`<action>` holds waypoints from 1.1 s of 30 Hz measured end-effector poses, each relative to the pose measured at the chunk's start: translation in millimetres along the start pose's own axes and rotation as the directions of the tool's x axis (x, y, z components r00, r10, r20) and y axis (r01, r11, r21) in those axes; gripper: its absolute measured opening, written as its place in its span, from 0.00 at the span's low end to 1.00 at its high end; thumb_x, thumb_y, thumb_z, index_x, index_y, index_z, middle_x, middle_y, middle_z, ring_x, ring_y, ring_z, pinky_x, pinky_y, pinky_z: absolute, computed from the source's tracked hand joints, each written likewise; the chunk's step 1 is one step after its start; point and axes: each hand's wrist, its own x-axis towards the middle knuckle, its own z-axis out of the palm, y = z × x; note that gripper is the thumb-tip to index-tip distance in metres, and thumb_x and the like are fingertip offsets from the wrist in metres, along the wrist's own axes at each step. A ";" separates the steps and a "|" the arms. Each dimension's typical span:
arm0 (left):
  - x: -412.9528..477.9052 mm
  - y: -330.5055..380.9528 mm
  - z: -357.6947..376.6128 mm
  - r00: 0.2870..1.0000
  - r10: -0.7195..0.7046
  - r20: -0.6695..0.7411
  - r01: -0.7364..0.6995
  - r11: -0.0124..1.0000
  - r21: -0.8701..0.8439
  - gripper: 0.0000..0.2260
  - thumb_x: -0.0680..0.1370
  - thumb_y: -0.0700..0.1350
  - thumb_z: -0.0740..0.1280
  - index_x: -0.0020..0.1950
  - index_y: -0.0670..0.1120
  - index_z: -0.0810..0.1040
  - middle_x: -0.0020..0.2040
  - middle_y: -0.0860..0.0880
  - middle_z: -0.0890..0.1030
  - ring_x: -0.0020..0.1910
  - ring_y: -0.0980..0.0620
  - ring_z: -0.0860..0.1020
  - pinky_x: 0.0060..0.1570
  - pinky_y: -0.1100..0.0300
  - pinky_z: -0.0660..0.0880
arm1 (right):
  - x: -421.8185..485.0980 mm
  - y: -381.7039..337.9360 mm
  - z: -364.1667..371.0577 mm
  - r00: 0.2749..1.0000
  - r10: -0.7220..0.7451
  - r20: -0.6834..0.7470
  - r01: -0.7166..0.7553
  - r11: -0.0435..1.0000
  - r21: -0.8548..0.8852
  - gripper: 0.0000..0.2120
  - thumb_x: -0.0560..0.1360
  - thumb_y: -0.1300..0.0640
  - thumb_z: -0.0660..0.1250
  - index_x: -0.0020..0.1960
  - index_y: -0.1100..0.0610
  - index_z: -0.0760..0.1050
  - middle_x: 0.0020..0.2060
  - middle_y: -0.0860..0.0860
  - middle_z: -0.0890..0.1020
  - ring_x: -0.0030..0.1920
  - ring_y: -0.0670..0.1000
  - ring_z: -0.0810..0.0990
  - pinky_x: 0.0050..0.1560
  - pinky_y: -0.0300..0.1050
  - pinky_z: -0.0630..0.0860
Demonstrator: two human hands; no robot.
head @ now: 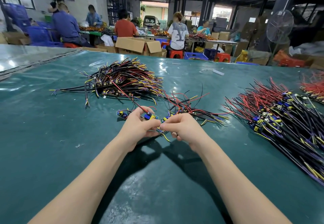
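left hand (pixel 138 127) holds circuit board (pixel 151 117), right hand (pixel 183 129) pinches half-hidden wires (pixel 166 137)

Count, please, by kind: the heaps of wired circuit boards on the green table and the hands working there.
Heaps of wired circuit boards: 4 (far heap, small middle heap, large right heap, heap at the right edge)
Hands: 2 (left hand gripping a circuit board, right hand pinching yellow wires)
Total: 6

Left hand (pixel 138 124) and right hand (pixel 182 129) pinching a wired circuit board (pixel 151 117) above green table (pixel 52 136)
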 end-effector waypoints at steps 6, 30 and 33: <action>0.2 -1.6 3.0 0.995 0.084 -0.060 -0.080 0.995 0.056 0.14 0.69 0.28 0.69 0.40 0.46 0.70 0.23 0.55 0.74 0.22 0.57 0.74 0.28 0.64 0.77 | 4.0 1.6 1.2 0.994 0.055 -0.094 -0.053 0.998 0.023 0.13 0.69 0.62 0.72 0.28 0.57 0.73 0.25 0.53 0.67 0.23 0.48 0.63 0.21 0.32 0.55; 1.8 1.9 7.9 0.922 0.183 -0.340 -0.210 0.977 -0.044 0.20 0.72 0.29 0.66 0.55 0.45 0.62 0.35 0.46 0.76 0.29 0.53 0.78 0.31 0.66 0.77 | 15.4 14.2 6.4 0.992 0.092 -0.089 -0.074 0.979 0.187 0.12 0.70 0.63 0.70 0.30 0.58 0.73 0.21 0.48 0.68 0.23 0.47 0.63 0.20 0.32 0.55; 3.1 2.8 2.0 0.914 0.118 -0.388 -0.197 0.965 -0.171 0.20 0.73 0.29 0.66 0.56 0.44 0.61 0.37 0.46 0.76 0.29 0.55 0.79 0.31 0.66 0.78 | 12.4 13.4 7.4 0.994 0.087 0.065 -0.105 0.923 0.371 0.10 0.74 0.66 0.64 0.35 0.59 0.75 0.25 0.51 0.74 0.19 0.44 0.68 0.20 0.30 0.57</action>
